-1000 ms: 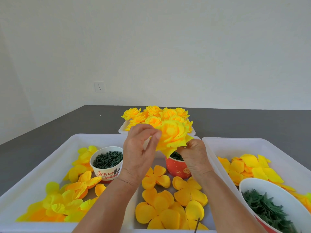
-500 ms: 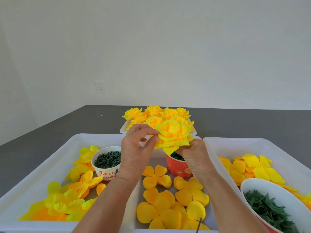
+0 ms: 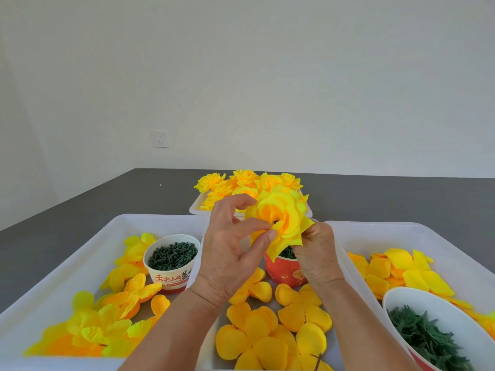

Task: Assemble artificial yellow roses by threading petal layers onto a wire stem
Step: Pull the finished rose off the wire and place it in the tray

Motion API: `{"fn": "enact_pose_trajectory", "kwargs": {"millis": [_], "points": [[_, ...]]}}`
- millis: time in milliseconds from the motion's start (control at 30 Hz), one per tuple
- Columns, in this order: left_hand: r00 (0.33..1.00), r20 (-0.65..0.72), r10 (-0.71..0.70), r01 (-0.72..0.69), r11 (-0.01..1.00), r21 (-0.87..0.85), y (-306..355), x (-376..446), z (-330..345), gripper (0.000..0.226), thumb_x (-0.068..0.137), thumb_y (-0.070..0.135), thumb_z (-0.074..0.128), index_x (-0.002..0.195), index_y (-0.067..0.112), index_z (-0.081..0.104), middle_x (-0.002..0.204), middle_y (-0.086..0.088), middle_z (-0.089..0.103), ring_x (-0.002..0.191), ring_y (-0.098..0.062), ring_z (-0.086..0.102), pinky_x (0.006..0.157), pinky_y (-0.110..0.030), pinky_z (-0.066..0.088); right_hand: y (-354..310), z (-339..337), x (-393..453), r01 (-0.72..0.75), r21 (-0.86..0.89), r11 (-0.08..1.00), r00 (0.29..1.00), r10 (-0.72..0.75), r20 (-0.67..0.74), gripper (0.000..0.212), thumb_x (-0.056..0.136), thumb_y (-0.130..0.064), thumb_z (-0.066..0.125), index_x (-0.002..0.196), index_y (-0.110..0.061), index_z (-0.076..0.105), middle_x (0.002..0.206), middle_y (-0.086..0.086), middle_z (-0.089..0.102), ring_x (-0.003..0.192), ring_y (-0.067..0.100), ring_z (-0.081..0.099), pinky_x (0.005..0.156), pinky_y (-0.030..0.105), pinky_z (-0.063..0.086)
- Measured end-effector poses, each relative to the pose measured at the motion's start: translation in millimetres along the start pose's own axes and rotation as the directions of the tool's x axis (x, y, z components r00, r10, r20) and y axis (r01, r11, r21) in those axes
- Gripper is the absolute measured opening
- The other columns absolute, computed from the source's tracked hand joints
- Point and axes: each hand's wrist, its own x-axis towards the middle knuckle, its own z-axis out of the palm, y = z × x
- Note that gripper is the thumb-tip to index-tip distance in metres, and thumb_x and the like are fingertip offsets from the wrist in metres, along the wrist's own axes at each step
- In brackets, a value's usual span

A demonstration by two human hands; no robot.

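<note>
Head view: the left hand [image 3: 230, 253], thumb and forefinger pinched, holds the inner petals of the yellow rose [image 3: 281, 220] at its dark centre, while the right hand [image 3: 316, 253] grips the rose from below, fingers curled, above the red cup [image 3: 286, 271]. White trays [image 3: 88, 253] of loose petal layers [image 3: 270, 328] crowd both sides, leaving bare grey table [image 3: 388, 199] only beyond their far rims.

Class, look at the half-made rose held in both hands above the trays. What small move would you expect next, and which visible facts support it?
Probably the left hand pushes the petals it pinches at the rose centre further down to seat the layer. Its thumb and forefinger meet right at the dark centre hole, while the right hand grips the flower from underneath, steadying it. The stem itself is hidden.
</note>
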Motion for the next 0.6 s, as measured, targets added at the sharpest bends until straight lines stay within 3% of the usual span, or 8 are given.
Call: {"fn": "enact_pose_trajectory", "kwargs": {"millis": [200, 433, 533, 600], "points": [[0.991, 0.030, 0.132, -0.134, 0.988, 0.082, -0.6, -1.8, 3.1, 0.019, 0.082, 0.030, 0.063, 0.079, 0.015, 0.076, 0.108, -0.011, 0.058, 0.104, -0.027, 0.052, 0.072, -0.040, 0.048, 0.4, -1.1, 0.8, 0.001, 0.057, 0.998, 0.999, 0.002, -0.043, 0.020, 0.077, 0.011, 0.067, 0.077, -0.009, 0.067, 0.065, -0.005, 0.061, 0.057, -0.007, 0.057, 0.056, 0.005, 0.041], [0.988, 0.025, 0.153, -0.155, 0.984, 0.089, -1.5, -2.9, 4.1, 0.019, 0.082, 0.029, 0.062, 0.079, 0.015, 0.075, 0.108, -0.011, 0.059, 0.105, -0.027, 0.052, 0.073, -0.040, 0.048, 3.0, -1.3, 1.4, -0.007, 0.044, 0.999, 0.999, 0.009, -0.044, 0.015, 0.079, 0.010, 0.066, 0.069, -0.001, 0.068, 0.062, 0.001, 0.061, 0.053, 0.002, 0.054, 0.054, 0.008, 0.042], [0.998, -0.004, 0.070, -0.070, 0.997, 0.018, 0.1, -1.3, 2.1, 0.023, 0.082, 0.034, 0.061, 0.092, 0.019, 0.074, 0.114, -0.006, 0.057, 0.109, -0.024, 0.051, 0.080, -0.035, 0.046, 4.2, -0.1, 0.7, -0.037, 0.022, 0.999, 0.999, 0.038, -0.031, 0.020, 0.080, 0.006, 0.067, 0.065, -0.007, 0.066, 0.057, -0.006, 0.060, 0.053, 0.003, 0.052, 0.054, 0.011, 0.041], [0.990, -0.059, -0.126, 0.116, 0.981, -0.156, 2.9, 1.2, -0.6, 0.029, 0.083, 0.038, 0.058, 0.108, 0.027, 0.066, 0.119, 0.000, 0.054, 0.113, -0.018, 0.051, 0.085, -0.029, 0.047, 5.0, 0.9, 1.3, -0.108, 0.033, 0.994, 0.994, 0.108, -0.010, 0.024, 0.081, 0.004, 0.067, 0.063, -0.012, 0.067, 0.055, -0.012, 0.062, 0.055, 0.003, 0.054, 0.056, 0.013, 0.042]]}}
